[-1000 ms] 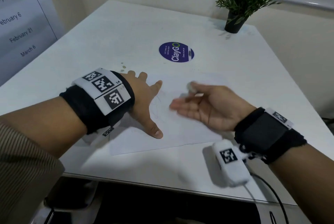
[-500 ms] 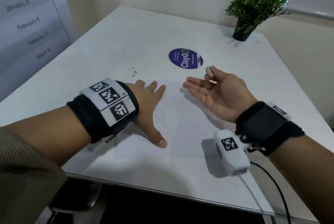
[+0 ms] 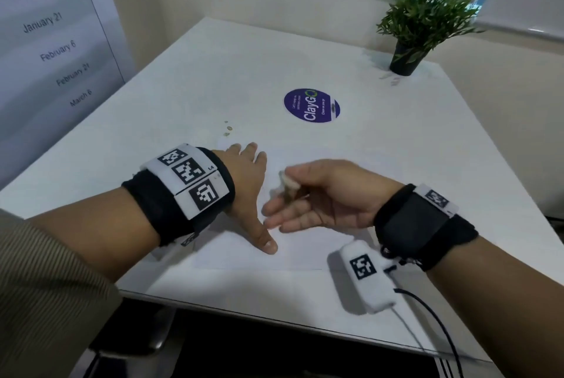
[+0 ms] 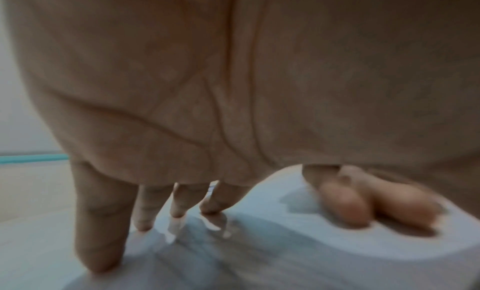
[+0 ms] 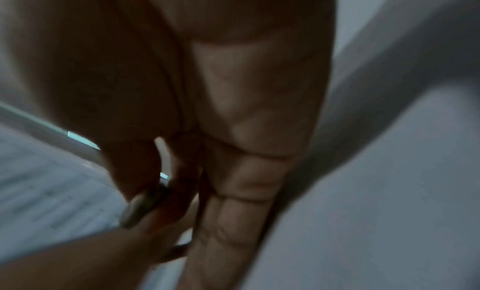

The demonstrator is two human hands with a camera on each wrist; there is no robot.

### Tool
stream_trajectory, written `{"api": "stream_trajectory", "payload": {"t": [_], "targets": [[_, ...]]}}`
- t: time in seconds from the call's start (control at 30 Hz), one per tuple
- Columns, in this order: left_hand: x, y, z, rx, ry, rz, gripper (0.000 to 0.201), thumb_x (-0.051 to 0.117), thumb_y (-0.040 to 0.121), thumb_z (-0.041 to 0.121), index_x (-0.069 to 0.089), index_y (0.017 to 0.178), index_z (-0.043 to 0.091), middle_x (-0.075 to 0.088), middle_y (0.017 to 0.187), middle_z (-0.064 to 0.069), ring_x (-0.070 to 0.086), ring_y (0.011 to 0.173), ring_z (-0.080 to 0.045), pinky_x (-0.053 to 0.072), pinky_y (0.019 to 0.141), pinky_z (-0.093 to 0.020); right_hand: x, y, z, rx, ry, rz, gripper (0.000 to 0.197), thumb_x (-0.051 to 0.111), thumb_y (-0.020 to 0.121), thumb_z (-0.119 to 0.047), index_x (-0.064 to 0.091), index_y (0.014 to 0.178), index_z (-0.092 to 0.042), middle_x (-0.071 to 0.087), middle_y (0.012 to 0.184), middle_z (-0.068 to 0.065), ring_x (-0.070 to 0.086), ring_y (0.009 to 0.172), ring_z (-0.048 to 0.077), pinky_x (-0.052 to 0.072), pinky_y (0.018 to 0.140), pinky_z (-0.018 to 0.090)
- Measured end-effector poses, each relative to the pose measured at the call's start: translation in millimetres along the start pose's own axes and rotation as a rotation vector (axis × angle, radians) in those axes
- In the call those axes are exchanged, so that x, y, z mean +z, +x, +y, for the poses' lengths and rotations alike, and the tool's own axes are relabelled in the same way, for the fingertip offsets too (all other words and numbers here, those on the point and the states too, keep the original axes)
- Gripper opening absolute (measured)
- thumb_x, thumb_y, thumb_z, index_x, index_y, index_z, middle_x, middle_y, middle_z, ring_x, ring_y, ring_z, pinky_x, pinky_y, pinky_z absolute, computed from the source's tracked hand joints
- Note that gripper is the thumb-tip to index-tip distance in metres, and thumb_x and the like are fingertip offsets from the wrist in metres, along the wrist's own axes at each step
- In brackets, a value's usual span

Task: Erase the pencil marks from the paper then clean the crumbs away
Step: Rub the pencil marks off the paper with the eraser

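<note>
White table [image 3: 396,164], potted plant [image 3: 422,23]; left hand [image 3: 248,182] flat on paper [image 3: 305,252], right hand [image 3: 317,194] pinching eraser [image 3: 288,183].

A round purple sticker [image 3: 312,105] near the middle of the white table [image 3: 396,164] reads "ClayGo", with smaller lines too fine to read. A board [image 3: 45,42] beyond the table's left edge lists "January 6", "January 21", "February 6", "February 21" and "March 6".
</note>
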State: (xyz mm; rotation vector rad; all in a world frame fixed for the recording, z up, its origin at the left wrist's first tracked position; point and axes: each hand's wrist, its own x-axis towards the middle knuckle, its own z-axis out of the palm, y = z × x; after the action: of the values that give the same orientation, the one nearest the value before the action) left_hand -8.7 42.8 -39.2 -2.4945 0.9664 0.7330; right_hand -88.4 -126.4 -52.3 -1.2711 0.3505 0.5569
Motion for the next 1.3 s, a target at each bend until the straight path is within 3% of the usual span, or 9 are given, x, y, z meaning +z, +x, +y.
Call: {"api": "stream_trajectory", "payload": {"t": [0.2,0.27,0.33,0.4,0.47,0.6,0.8,0.93,1.3], "targets": [[-8.0,-3.0,5.2,-0.019,0.009,-0.039,0.165,0.068,0.053,0.094,-0.02,0.159,0.004,-0.021,0.17,-0.011,-0.008,0.159,-0.032,0.02,0.125,-0.053,-41.3,15.6,-40.0,-0.376,0.305,0.549,0.034,0.05,0.109,-0.026,0.056,0.078,-0.015,0.064,0.098,0.015,0.071,0.087,0.028,0.061,0.076,0.034],[-10.4,-0.4,6.0,-0.016,-0.006,-0.032,0.157,0.063,0.058,0.095,-0.013,0.161,0.005,-0.014,0.171,-0.012,-0.001,0.159,-0.033,0.022,0.124,-0.052,-35.6,7.5,-39.4,-0.312,0.261,0.418,0.036,0.051,0.109,-0.027,0.056,0.076,-0.013,0.067,0.102,0.017,0.072,0.098,0.034,0.063,0.086,0.043],[-13.2,2.7,5.9,-0.017,-0.018,0.004,0.136,0.061,0.062,0.094,0.021,0.157,0.006,0.019,0.165,-0.015,0.028,0.15,-0.035,0.039,0.115,-0.049,-15.3,-4.6,-28.6,-0.074,0.053,0.156,0.031,0.052,0.108,-0.027,0.058,0.085,-0.007,0.07,0.103,0.02,0.072,0.103,0.039,0.06,0.095,0.049],[-16.2,5.4,4.6,-0.014,-0.018,0.064,0.1,0.068,0.058,0.092,0.047,0.117,0.015,0.046,0.13,-0.007,0.051,0.118,-0.03,0.052,0.096,-0.045,-4.0,-7.3,-17.5,0.093,-0.222,-0.037,0.027,0.047,0.111,-0.027,0.06,0.101,-0.005,0.071,0.105,0.019,0.075,0.102,0.033,0.061,0.09,0.042],[-18.8,4.8,3.8,-0.005,-0.025,0.09,0.088,0.075,0.052,0.089,0.039,0.096,0.021,0.046,0.111,0.0,0.051,0.102,-0.025,0.053,0.089,-0.044,-7.2,-0.2,-19.9,0.084,-0.235,0.04,0.028,0.046,0.111,-0.026,0.061,0.097,-0.007,0.07,0.096,0.015,0.076,0.091,0.027,0.061,0.081,0.034],[-19.4,7.3,1.0,0.024,-0.06,0.081,0.111,0.082,0.05,0.082,0.035,0.132,0.025,0.041,0.122,-0.003,0.042,0.113,-0.029,0.045,0.082,-0.042,-35.7,9.3,-44.1,-0.172,-0.154,0.442,0.027,0.052,0.106,-0.021,0.058,0.082,-0.014,0.066,0.093,0.015,0.066,0.073,0.025,0.059,0.075,0.036],[-22.9,13.3,-3.9,0.043,-0.068,0.122,0.104,0.071,0.057,0.089,0.045,0.141,0.034,0.043,0.118,-0.003,0.045,0.11,-0.031,0.051,0.093,-0.046,-11.8,4.2,-35.7,0.012,-0.957,0.091,0.032,0.055,0.107,-0.025,0.063,0.081,-0.008,0.069,0.073,0.009,0.066,0.062,0.023,0.056,0.061,0.032],[-18.4,14.8,-6.2,0.043,-0.077,0.152,0.103,0.07,0.059,0.088,0.044,0.144,0.035,0.044,0.123,-0.003,0.047,0.114,-0.031,0.052,0.093,-0.048,-12.6,17.3,-46.3,0.006,-1.314,0.157,0.041,0.054,0.1,-0.03,0.066,0.069,-0.008,0.072,0.065,0.012,0.06,0.055,0.021,0.06,0.067,0.037],[-13.7,19.6,-3.9,0.037,-0.029,0.155,0.106,0.065,0.067,0.088,0.031,0.154,0.037,0.043,0.124,-0.006,0.038,0.106,-0.029,0.042,0.07,-0.039,-20.7,33.6,-59.8,-0.016,-1.525,0.217,0.048,0.054,0.099,-0.042,0.066,0.062,-0.014,0.068,0.062,0.011,0.053,0.049,0.019,0.052,0.067,0.034]]}}
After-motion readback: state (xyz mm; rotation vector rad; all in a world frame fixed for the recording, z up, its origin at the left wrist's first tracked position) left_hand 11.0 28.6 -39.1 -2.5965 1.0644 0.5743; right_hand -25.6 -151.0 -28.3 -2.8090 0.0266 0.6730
